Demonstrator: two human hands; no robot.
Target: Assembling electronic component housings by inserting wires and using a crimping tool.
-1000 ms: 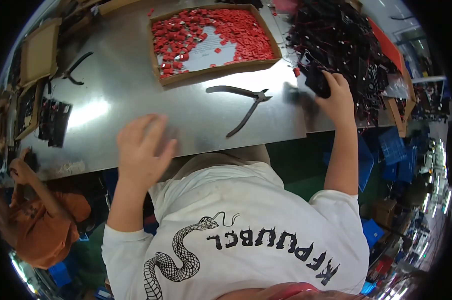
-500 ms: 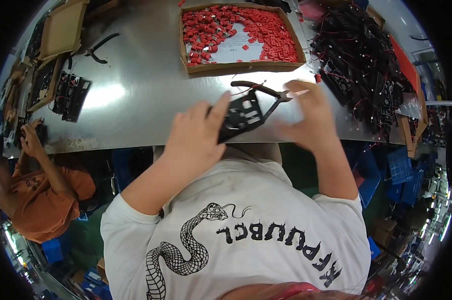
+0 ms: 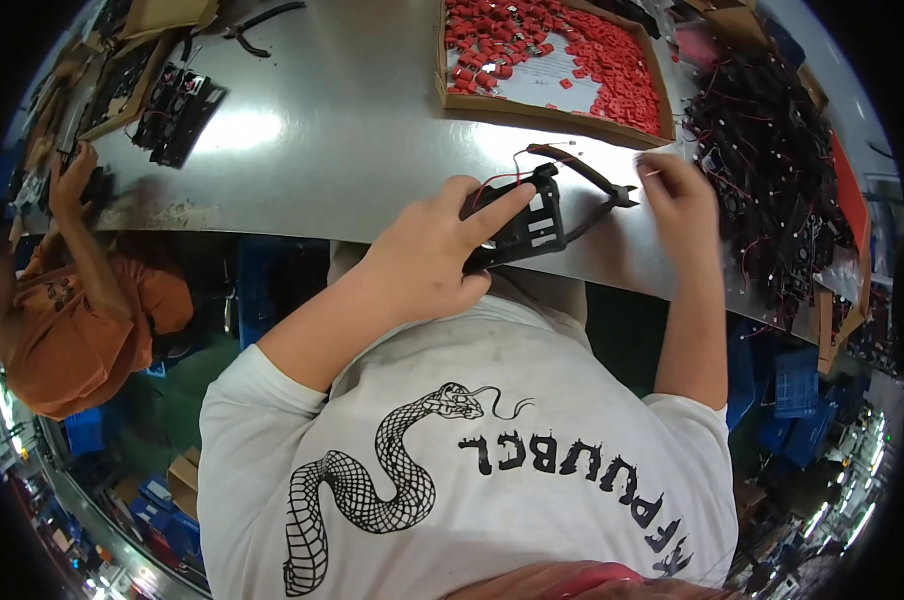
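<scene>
My left hand [image 3: 427, 245] is closed around a black plastic frame [image 3: 542, 225] with rectangular openings. Its index finger lies stretched across the top, and a thin red wire [image 3: 499, 178] loops up from the frame. Just beyond the frame, black-handled cutting pliers [image 3: 600, 181] rest on the metal table, jaws pointing right and one handle partly behind the frame. To the right of those jaws is my right hand [image 3: 682, 205], raised with thumb and fingers pinched together. Whatever sits between its fingertips is too small to name.
A cardboard tray [image 3: 562, 118] of small red parts lies at the back of the table [image 3: 342, 130]. Tangled black frames with wires [image 3: 762, 170] are heaped at right. More black parts [image 3: 177, 115] and another pair of pliers [image 3: 257, 28] lie left, near a co-worker in an orange shirt [image 3: 82, 320].
My right hand has moved right, away from the frame and pliers, and its spread fingers have come together in a pinch. The left hand keeps the frame. The whole view has shifted.
</scene>
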